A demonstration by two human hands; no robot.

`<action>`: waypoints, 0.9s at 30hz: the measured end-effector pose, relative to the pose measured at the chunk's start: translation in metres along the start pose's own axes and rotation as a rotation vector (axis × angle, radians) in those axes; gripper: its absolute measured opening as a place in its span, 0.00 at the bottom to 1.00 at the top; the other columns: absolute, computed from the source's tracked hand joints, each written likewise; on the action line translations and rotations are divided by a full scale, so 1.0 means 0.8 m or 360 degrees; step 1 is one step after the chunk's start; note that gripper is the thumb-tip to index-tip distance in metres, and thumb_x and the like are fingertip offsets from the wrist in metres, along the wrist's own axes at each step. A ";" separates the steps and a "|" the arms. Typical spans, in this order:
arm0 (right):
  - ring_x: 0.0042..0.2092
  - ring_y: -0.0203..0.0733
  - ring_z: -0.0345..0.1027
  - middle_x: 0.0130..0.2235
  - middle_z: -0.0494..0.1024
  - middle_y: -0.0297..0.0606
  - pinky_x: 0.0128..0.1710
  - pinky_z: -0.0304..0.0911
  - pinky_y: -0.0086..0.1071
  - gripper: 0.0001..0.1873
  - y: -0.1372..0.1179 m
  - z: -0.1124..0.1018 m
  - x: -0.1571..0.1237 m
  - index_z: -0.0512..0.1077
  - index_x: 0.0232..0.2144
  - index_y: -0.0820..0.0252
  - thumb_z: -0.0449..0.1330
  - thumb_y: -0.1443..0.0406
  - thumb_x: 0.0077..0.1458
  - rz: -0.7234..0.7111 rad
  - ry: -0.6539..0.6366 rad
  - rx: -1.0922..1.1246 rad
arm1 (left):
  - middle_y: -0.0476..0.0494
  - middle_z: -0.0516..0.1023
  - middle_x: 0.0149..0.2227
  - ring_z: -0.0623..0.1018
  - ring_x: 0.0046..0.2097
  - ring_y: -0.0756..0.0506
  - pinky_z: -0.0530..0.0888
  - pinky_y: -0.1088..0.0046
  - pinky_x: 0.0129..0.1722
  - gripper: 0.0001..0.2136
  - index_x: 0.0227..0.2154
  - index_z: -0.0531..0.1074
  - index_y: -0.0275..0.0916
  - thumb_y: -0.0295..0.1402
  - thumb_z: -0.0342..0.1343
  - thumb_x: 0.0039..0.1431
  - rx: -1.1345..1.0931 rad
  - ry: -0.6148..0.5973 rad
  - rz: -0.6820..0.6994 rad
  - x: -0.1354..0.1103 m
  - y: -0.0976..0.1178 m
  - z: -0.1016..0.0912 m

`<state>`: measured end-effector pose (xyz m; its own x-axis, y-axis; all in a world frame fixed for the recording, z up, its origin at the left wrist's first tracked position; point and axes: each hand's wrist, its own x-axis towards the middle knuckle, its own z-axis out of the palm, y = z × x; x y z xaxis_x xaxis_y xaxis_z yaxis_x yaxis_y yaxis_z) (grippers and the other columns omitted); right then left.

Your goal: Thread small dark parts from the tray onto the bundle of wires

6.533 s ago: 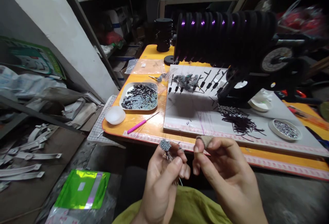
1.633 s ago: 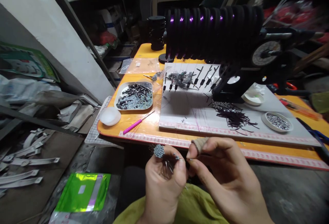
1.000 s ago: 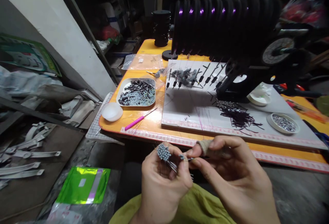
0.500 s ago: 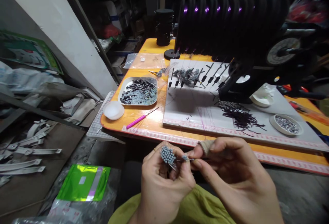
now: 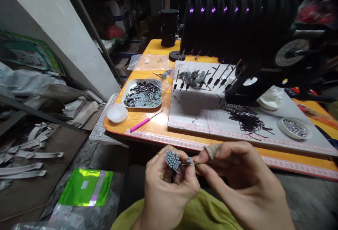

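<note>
Standing along the far side of the table (image 5: 158,131), a black rack (image 5: 237,29) of spools is the largest item; fine threads hang from it to a white board (image 5: 237,131). On the board lie a pile of dark strips (image 5: 245,119) and, near its right end, a round dish (image 5: 295,128) of small grey parts. Left of the board sit a tray (image 5: 142,94) of black and grey parts, a white bowl (image 5: 117,113) and a pink tool (image 5: 144,121). A green pouch (image 5: 86,187) lies on the floor at lower left.

Both hands are held just below the near table edge, above the lap.

- The left hand (image 5: 169,191) is curled into a loose fist around a bundle (image 5: 172,159) of thin stems. The grey heads are packed together and stand clear above the fingers.
- The right hand (image 5: 245,187) pinches thumb to forefinger, the fingertip meeting the left thumb. A cloth wrap (image 5: 211,149) covers one finger.
- One small grey piece (image 5: 189,160) sits at the pinch, just right of the bundle. Which fingertips actually bear on it cannot be told.

Assessment: the bundle appears very light. The stems look thin and likely to bend or splay, and the heads look smooth and apt to slip. Hold is best taken on the stems just under the heads, firmly enough to keep them packed. The single piece suits a fingertip pinch only.
</note>
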<state>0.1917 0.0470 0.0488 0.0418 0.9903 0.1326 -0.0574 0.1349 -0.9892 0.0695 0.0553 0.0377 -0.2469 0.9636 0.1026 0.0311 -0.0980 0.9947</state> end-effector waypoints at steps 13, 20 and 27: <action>0.37 0.31 0.77 0.35 0.78 0.28 0.40 0.74 0.19 0.10 0.003 0.000 0.002 0.68 0.35 0.51 0.67 0.66 0.56 -0.0057 -0.0007 -0.0080 | 0.53 0.71 0.22 0.71 0.22 0.53 0.71 0.82 0.20 0.06 0.22 0.71 0.38 0.21 0.57 0.44 -0.0060 -0.0049 -0.0032 -0.001 -0.003 -0.003; 0.36 0.35 0.77 0.34 0.78 0.31 0.37 0.76 0.22 0.09 0.004 -0.001 0.003 0.68 0.35 0.52 0.66 0.66 0.56 -0.0083 -0.0004 -0.0135 | 0.52 0.71 0.25 0.72 0.25 0.52 0.72 0.82 0.24 0.06 0.24 0.73 0.38 0.21 0.58 0.47 -0.0090 -0.0116 -0.0101 -0.005 -0.010 -0.008; 0.35 0.36 0.78 0.34 0.80 0.32 0.36 0.76 0.22 0.09 0.006 -0.002 0.001 0.69 0.35 0.52 0.66 0.67 0.55 -0.0121 0.0051 -0.0208 | 0.52 0.71 0.24 0.72 0.25 0.52 0.72 0.81 0.25 0.06 0.24 0.73 0.38 0.20 0.59 0.46 -0.0126 -0.0146 -0.0117 -0.003 -0.009 -0.008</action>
<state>0.1928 0.0485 0.0444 0.0732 0.9756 0.2072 0.0772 0.2016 -0.9764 0.0635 0.0520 0.0300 -0.1557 0.9873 0.0321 -0.0611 -0.0420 0.9972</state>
